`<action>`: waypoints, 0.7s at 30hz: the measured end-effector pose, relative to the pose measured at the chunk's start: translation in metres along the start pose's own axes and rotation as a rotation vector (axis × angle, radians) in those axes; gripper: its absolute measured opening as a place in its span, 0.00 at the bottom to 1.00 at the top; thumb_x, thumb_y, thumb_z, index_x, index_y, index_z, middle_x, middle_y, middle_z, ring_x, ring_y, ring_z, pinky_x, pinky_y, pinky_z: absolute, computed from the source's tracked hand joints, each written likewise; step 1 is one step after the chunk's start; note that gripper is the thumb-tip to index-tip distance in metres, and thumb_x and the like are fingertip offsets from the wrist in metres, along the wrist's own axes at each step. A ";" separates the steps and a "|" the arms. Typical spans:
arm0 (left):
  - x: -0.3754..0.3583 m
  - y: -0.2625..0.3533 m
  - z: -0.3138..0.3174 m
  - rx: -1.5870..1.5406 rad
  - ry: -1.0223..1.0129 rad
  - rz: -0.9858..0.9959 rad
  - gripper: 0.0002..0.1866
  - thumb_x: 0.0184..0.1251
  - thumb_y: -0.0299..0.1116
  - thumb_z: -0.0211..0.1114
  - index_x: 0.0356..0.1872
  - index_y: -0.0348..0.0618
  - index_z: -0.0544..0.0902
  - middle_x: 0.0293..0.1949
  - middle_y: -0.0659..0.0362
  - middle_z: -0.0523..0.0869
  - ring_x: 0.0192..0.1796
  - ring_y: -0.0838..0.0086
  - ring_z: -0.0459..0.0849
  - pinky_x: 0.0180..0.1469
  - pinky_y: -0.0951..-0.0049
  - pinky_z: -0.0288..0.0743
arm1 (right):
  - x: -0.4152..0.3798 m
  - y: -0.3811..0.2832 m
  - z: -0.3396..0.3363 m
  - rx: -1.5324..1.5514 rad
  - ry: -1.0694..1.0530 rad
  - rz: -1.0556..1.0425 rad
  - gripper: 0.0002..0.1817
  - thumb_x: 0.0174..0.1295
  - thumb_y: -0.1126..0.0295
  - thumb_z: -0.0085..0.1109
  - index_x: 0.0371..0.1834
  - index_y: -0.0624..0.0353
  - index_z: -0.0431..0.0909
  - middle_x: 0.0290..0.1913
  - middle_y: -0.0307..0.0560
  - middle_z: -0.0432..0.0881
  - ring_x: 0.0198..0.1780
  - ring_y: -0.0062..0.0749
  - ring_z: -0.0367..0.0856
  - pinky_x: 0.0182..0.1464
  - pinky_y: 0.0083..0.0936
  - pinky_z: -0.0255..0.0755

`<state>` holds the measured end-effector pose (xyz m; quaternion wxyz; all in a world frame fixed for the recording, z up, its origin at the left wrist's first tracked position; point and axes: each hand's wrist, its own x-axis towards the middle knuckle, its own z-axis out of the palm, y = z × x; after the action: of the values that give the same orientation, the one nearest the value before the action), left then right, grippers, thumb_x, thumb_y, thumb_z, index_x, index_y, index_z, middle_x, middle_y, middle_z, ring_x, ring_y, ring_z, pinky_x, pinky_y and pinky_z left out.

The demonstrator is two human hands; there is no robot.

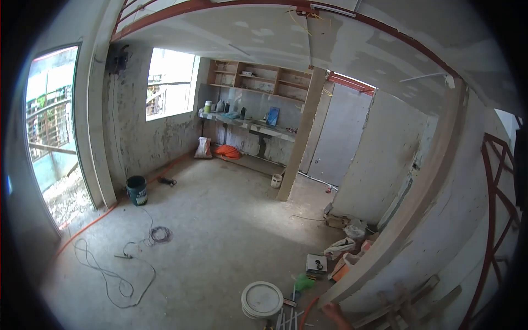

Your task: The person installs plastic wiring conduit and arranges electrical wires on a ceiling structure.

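Note:
Low in the head view, a little right of the middle, my right hand (334,314) reaches in from the bottom edge. Its fingertips are right at the foot of the pale column (379,253); the hand is small and blurred, and I cannot tell how its fingers are set. Just left of it an orange cord (308,313) curves over the floor. Farther left stands a white lidded bucket (262,300), with several thin white strips (287,320) beside it. My left hand is out of view.
Grey cables (124,280) lie loose on the concrete floor at left. A dark green bucket (137,191) stands near the doorway (55,137). Boxes and bags (344,264) line the column's left side; wooden pieces (407,305) lie right of it. A counter (247,125) runs along the back.

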<state>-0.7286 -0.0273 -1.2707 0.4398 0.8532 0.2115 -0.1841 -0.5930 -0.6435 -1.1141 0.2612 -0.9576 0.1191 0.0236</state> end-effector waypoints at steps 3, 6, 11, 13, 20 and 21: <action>0.022 0.030 0.026 -0.110 0.054 0.128 0.19 0.66 0.35 0.57 0.54 0.39 0.82 0.48 0.50 0.87 0.50 0.67 0.86 0.53 0.65 0.77 | -0.025 -0.077 0.021 0.174 -0.086 -0.204 0.20 0.57 0.51 0.66 0.43 0.56 0.84 0.36 0.48 0.87 0.40 0.38 0.87 0.46 0.33 0.78; 0.013 0.072 0.030 -0.396 0.099 0.240 0.18 0.60 0.36 0.65 0.49 0.39 0.84 0.32 0.55 0.90 0.33 0.72 0.88 0.36 0.70 0.80 | -0.089 -0.087 0.051 0.305 -0.202 -0.231 0.22 0.59 0.51 0.66 0.50 0.55 0.83 0.40 0.45 0.88 0.43 0.36 0.86 0.48 0.30 0.78; -0.043 0.023 0.010 0.168 -0.286 0.243 0.19 0.61 0.42 0.66 0.48 0.42 0.85 0.34 0.55 0.90 0.36 0.66 0.89 0.43 0.65 0.82 | -0.226 -0.005 0.116 0.365 -0.228 0.028 0.24 0.57 0.49 0.65 0.46 0.58 0.84 0.37 0.48 0.87 0.41 0.36 0.87 0.45 0.33 0.78; -0.064 -0.018 -0.003 0.366 -0.445 0.079 0.19 0.59 0.41 0.68 0.48 0.41 0.85 0.36 0.55 0.90 0.37 0.65 0.89 0.45 0.62 0.81 | -0.255 0.002 0.120 0.323 -0.303 0.133 0.24 0.57 0.49 0.65 0.46 0.58 0.84 0.37 0.48 0.87 0.41 0.36 0.86 0.45 0.33 0.78; -0.082 -0.075 -0.053 0.566 -0.450 -0.111 0.18 0.55 0.45 0.69 0.42 0.45 0.85 0.37 0.57 0.89 0.40 0.64 0.88 0.45 0.60 0.80 | -0.274 -0.020 0.129 0.259 -0.394 0.216 0.24 0.58 0.50 0.64 0.46 0.59 0.84 0.38 0.48 0.87 0.42 0.36 0.85 0.46 0.35 0.77; -0.076 -0.076 -0.056 0.577 -0.445 -0.094 0.18 0.54 0.46 0.69 0.41 0.45 0.85 0.37 0.57 0.89 0.41 0.64 0.88 0.45 0.60 0.80 | -0.269 -0.028 0.130 0.250 -0.398 0.215 0.24 0.58 0.50 0.64 0.46 0.59 0.84 0.38 0.48 0.87 0.42 0.36 0.85 0.46 0.35 0.76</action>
<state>-0.8247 0.0433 -1.2534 0.2073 0.8705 0.0892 -0.4373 -0.8453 -0.4962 -1.1839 0.3917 -0.8763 0.1687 0.2242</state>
